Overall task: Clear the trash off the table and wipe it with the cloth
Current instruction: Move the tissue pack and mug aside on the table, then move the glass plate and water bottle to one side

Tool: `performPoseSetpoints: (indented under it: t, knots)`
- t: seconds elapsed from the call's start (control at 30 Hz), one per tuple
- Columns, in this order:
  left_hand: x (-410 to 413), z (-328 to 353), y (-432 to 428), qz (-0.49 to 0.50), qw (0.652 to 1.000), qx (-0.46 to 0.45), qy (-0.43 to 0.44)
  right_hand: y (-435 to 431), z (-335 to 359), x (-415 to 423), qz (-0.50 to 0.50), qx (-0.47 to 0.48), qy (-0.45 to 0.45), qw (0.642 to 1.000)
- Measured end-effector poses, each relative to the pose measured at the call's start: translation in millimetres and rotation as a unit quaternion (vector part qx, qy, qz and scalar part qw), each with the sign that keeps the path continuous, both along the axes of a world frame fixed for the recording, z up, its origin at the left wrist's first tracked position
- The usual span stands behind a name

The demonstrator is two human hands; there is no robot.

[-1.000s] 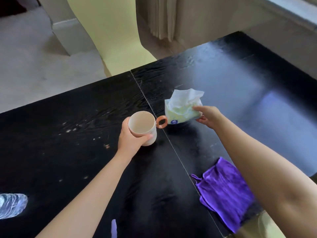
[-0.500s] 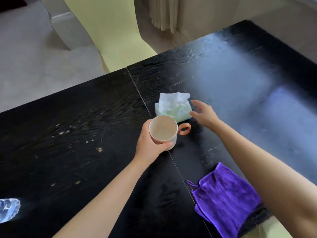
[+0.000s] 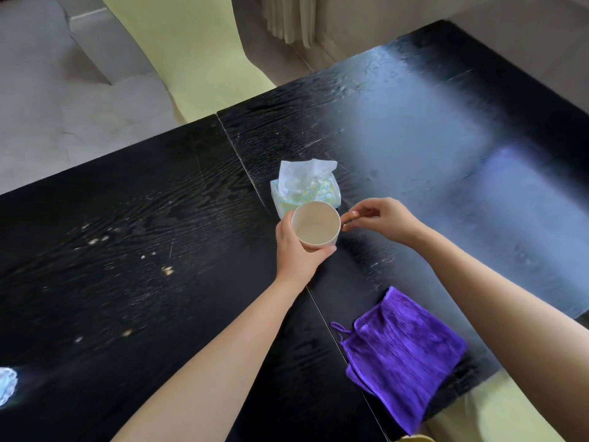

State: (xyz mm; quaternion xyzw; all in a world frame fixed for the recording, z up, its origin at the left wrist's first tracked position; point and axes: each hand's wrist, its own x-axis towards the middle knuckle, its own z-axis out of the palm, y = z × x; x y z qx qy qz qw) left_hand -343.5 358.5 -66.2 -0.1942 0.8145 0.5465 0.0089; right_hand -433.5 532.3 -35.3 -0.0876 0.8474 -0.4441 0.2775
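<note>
A purple cloth (image 3: 403, 355), ribbed and loosely folded with a small loop at one corner, lies near the front right edge of a black wood-grain table (image 3: 127, 218), well apart from both hands and untouched. At the table's middle, the person's left hand (image 3: 298, 250) wraps around a pale, cream-coloured mug (image 3: 315, 226), fingers curled behind its far side and the thumb pressed along its near wall; the mug stands upright and its inside looks empty. The right hand (image 3: 382, 221) reaches in from the right, thumb and forefinger pinched close together just beside the mug's rim, where its handle would be; whether they grip the handle cannot be told, as the fingers hide that spot. Just behind the mug, touching it or nearly so in this view, sits a soft tissue pack (image 3: 306, 189) with a green-and-yellow print, a white tissue standing crumpled from its top. Pale crumbs and specks (image 3: 167, 270) dot the tabletop to the left of the hands. A clear, crinkled plastic object (image 3: 7, 385) is cut off by the left edge of the picture. Beyond the far edge of the table stands a pale yellow chair (image 3: 204, 59) on a grey floor.
</note>
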Motion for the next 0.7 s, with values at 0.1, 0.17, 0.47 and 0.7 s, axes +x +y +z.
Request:
performPoseSetpoints:
  t: [0.1,0.17,0.47,0.7]
  knots:
    - [0,0,-3,-0.019,1.000,-0.004,-0.005,-1,1,-1,0.001,0.013,-0.003,1.000]
    - [1,3,-8,-0.036,0.999,-0.007,-0.012,-2,5,-3,0.017,0.032,-0.013,0.999]
    - [11,57,-67,-0.128,0.987,-0.069,-0.069,-36,81,-8,0.119,0.203,-0.006,0.972]
    - [26,124,-134,-0.205,0.941,-0.185,-0.196,-111,142,8,0.250,0.328,-0.018,0.911]
